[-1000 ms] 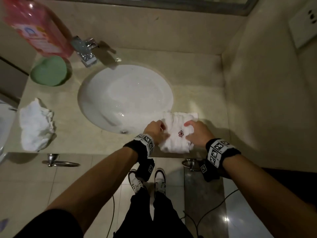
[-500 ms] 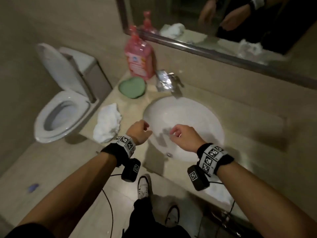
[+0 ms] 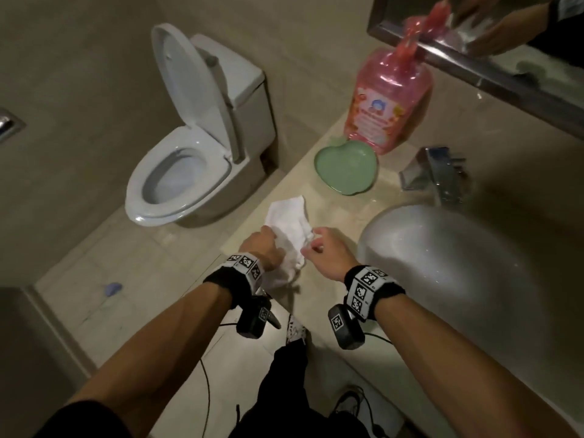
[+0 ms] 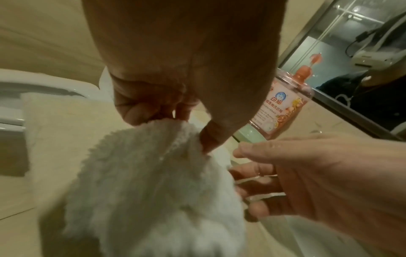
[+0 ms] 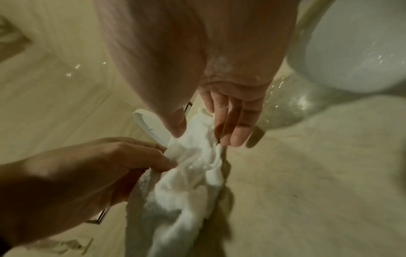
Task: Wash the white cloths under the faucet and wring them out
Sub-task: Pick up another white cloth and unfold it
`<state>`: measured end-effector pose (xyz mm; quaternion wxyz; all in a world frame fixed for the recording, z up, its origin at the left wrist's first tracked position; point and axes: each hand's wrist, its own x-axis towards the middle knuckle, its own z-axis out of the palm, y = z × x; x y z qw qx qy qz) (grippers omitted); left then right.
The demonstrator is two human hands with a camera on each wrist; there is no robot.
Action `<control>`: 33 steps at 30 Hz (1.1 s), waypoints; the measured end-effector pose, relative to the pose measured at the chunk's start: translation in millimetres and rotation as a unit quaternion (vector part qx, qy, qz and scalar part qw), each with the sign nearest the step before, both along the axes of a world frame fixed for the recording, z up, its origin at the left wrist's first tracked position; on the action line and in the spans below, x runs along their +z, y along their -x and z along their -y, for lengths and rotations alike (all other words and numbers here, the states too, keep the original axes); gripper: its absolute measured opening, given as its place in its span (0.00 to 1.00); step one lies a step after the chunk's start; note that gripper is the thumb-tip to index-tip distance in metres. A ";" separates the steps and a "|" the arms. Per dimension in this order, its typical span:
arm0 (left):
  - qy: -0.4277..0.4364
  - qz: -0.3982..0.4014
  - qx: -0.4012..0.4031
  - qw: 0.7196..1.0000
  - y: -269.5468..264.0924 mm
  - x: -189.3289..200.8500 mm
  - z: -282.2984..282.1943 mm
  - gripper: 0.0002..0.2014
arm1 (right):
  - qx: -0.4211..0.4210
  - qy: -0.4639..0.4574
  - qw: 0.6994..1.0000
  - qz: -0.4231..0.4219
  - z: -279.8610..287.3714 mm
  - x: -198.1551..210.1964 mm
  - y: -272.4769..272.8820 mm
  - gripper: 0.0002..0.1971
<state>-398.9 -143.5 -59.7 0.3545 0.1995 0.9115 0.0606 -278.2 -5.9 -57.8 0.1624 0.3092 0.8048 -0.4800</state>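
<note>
A crumpled white cloth [image 3: 289, 222] lies on the beige counter [image 3: 331, 213] left of the white sink basin [image 3: 442, 263], its lower end hanging over the front edge. My left hand [image 3: 273, 237] grips its left side; in the left wrist view the curled fingers [image 4: 140, 113] pinch the top of the cloth [image 4: 142, 173]. My right hand [image 3: 311, 246] pinches the cloth's right edge, and in the right wrist view the cloth [image 5: 189, 173] sits between thumb and fingers [image 5: 232, 132]. The chrome faucet [image 3: 436, 172] stands behind the basin; no water is seen running.
A pink soap bottle [image 3: 388, 99] and a green heart-shaped dish [image 3: 346, 167] stand at the back of the counter under the mirror [image 3: 505, 58]. A white toilet [image 3: 189, 147] with its lid up stands to the left. Cables trail on the floor by my feet.
Both hands left the folded cloth with the red emblem at the basin's right, crossed over the basin to the left and took hold of the crumpled cloth. The head view swung left.
</note>
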 end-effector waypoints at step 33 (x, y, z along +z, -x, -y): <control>-0.308 0.452 0.211 0.810 62.0 25.3 -125.8 0.18 | -0.310 0.032 0.928 -0.204 -105.6 38.7 61.7 0.16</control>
